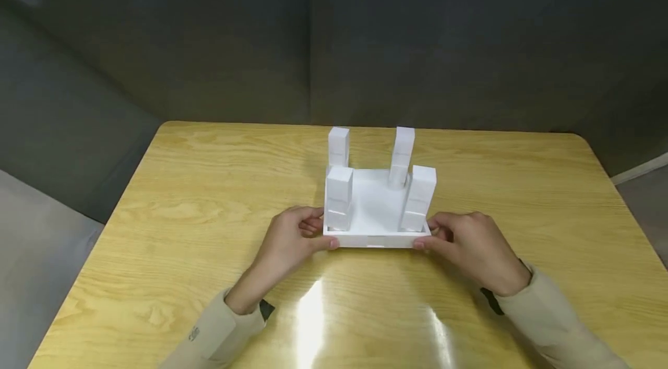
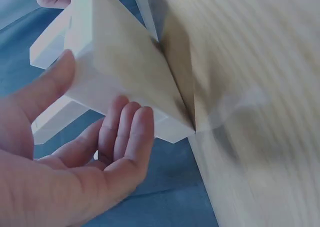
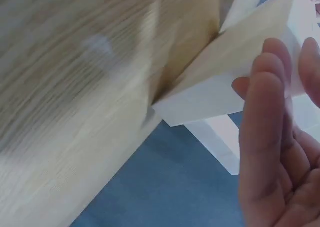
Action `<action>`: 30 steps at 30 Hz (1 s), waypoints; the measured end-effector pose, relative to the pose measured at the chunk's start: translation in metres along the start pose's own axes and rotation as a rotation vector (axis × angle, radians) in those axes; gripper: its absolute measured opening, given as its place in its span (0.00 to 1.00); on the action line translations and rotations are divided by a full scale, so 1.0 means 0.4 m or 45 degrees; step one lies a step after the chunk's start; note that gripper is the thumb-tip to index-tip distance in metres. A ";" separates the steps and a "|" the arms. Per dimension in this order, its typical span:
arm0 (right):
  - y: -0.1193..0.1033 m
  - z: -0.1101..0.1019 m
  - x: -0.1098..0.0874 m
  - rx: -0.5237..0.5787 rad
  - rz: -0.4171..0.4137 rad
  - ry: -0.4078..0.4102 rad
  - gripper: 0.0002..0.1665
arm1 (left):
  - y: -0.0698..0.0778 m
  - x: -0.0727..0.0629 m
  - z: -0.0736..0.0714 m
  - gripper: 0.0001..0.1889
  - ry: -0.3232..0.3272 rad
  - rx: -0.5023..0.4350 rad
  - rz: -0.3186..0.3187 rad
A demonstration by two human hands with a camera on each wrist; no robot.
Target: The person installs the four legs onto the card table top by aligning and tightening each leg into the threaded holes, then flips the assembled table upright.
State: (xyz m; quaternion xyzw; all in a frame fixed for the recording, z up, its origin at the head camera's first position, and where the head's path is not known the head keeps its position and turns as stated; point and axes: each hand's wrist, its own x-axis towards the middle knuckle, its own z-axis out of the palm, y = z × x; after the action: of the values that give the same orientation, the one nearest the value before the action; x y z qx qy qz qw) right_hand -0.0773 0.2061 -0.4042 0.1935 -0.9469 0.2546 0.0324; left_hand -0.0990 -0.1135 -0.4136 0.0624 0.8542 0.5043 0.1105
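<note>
A shallow white tray (image 1: pixel 374 201) with a low rim has a square white post standing near each corner. In both wrist views the underside of the tray (image 2: pixel 132 54) shows, its near side raised and its far edge down at the tabletop. My left hand (image 1: pixel 292 235) pinches the near left corner, thumb on the front wall and fingers along the left side. The near right corner is held by my right hand (image 1: pixel 472 241) in the same way, fingertips against the side wall of the tray (image 3: pixel 215 94).
The wood-grain table (image 1: pixel 219 183) extends on all sides of the tray, with bright reflections near its front. Dark grey panels (image 1: pixel 443 44) rise behind the table's back edge.
</note>
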 end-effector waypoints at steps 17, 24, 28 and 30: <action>-0.033 -0.111 0.046 0.064 -0.026 -0.075 0.16 | 0.078 0.028 -0.088 0.12 -0.100 0.123 0.159; -0.051 -0.156 0.104 0.127 0.028 -0.216 0.19 | 0.092 0.037 -0.120 0.12 -0.087 0.111 0.167; -0.053 -0.172 0.132 0.193 0.089 -0.326 0.22 | 0.101 0.054 -0.128 0.19 -0.101 0.163 0.165; -0.051 -0.177 0.148 0.208 0.123 -0.367 0.23 | 0.109 0.064 -0.133 0.23 -0.095 0.195 0.169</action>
State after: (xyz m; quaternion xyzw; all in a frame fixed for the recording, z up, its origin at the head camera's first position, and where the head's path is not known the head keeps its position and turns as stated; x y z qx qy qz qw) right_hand -0.1268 0.2041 -0.3237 0.1842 -0.9262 0.3014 -0.1320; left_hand -0.1375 -0.1320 -0.3539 0.1459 0.8795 0.4411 0.1035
